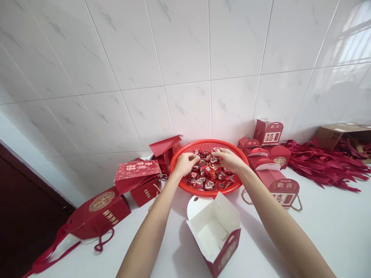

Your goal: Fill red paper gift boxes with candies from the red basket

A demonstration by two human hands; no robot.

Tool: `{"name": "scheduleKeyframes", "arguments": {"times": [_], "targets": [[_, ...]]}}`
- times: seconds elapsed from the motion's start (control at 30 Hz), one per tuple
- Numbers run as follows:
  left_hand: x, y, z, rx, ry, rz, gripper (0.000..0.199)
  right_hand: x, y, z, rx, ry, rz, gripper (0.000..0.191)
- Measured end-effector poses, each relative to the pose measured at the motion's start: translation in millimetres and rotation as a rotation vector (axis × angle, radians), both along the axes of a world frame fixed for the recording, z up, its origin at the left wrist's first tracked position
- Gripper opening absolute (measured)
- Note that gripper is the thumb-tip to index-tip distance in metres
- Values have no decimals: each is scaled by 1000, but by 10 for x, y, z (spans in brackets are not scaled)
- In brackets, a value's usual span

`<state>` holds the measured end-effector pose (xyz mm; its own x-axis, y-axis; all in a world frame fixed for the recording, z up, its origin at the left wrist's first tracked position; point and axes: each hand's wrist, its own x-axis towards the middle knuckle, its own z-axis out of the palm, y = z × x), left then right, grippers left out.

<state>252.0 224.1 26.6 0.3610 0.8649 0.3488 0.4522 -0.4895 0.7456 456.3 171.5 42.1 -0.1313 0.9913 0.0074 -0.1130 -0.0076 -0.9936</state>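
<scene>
A red plastic basket (pixel 176 184) holds many wrapped candies (pixel 213 173) in red and dark wrappers. Over its left side, my left hand (pixel 185 163) has its fingers pinched together; whatever lies between them is hidden. My right hand (pixel 229 160) reaches over the basket's right side, thumb and fingers closed on a wrapped candy (pixel 214 153). In front of the basket, between my forearms, stands an open gift box (pixel 216 231), white inside and dark red outside. Its flaps are up and its bottom shows bare.
Red gift boxes (pixel 100 210) with cords and ribbon stand at the left. More red boxes (pixel 269 135) with rope handles are grouped at the right. Beyond them lie dark red ribbons (pixel 321 164) and a cardboard box (pixel 333 136). A tiled wall (pixel 188 112) closes off the back.
</scene>
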Motion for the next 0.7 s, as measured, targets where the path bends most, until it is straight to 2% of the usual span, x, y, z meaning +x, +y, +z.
{"name": "scheduleKeyframes", "arguments": {"times": [0.2, 0.4, 0.57, 0.7], "targets": [[-1, 2, -3, -26, -74, -28, 33, -19, 19, -27, 80, -29, -71, 18], [-34, -11, 24, -77, -132, -67, 45, -36, -52, 0, 140, -34, -38, 6], [-13, 25, -4, -121, -45, -83, 33, -35, -6, -24, 177, -11, -114, 8], [-19, 97, -100, -179, 141, -87, 15, 0, 68, -89, 184, -30, -196, 17]]}}
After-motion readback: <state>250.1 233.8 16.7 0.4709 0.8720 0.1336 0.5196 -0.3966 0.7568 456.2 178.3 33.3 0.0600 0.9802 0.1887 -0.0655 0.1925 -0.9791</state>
